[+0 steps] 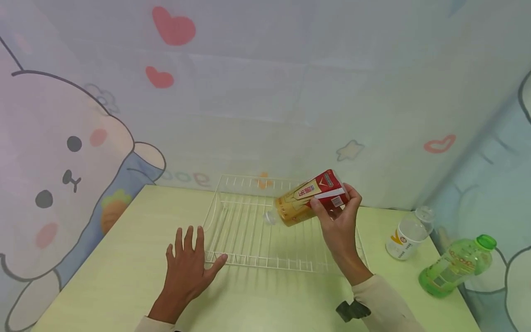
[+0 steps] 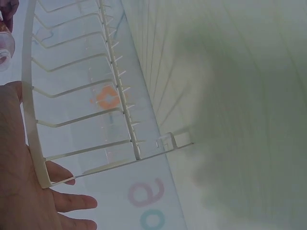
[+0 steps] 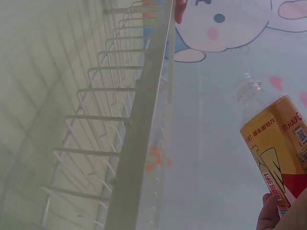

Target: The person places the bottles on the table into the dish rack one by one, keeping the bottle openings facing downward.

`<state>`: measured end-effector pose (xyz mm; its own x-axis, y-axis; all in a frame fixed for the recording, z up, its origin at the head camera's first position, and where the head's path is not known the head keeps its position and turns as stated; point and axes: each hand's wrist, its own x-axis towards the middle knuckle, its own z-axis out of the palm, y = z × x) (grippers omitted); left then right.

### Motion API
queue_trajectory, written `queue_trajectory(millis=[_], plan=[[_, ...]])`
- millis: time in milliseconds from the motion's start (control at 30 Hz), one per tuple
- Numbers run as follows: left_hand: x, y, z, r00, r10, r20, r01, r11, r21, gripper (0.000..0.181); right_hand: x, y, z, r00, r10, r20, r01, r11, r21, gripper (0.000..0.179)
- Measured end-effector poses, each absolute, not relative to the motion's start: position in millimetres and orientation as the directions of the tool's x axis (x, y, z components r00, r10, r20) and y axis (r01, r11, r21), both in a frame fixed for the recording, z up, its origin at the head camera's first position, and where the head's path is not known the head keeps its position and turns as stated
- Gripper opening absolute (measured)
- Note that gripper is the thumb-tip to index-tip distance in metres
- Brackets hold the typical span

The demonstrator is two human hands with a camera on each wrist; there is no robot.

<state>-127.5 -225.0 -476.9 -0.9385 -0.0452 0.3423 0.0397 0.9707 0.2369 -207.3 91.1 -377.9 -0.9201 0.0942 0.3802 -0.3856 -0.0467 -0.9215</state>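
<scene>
My right hand (image 1: 340,226) grips a plastic bottle (image 1: 311,198) with a yellow and red label. The bottle is tilted over the white wire rack (image 1: 269,265), its clear neck pointing left and down. In the right wrist view the bottle (image 3: 278,143) shows its threaded clear neck, and only a thumb or finger shows at its lower edge. My left hand (image 1: 186,267) is at the rack's front left corner, fingers spread. The left wrist view has that hand (image 2: 29,191) beside the rack's corner; whether it touches the wire I cannot tell.
To the right of the rack stand a clear bottle (image 1: 408,235) with a white label and a green bottle (image 1: 454,265). The pale green table (image 1: 124,258) meets a printed cloth backdrop (image 1: 257,92) at the back and right.
</scene>
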Motion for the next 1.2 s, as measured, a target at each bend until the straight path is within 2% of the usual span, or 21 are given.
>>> queue_trajectory(millis=[833,1200], plan=[[-129,-224,-478,-0.917,-0.056,0.395,0.044,0.970,0.240,0.096,-220,78,-373,-0.897,0.044,0.440,-0.440,0.004,-0.898,0.072],[-127,-224,-479,-0.929,-0.073,0.362,0.030,0.962,0.272,0.098,-225,63,-366,-0.896,0.002,0.445,-0.445,0.019,-0.895,0.074]])
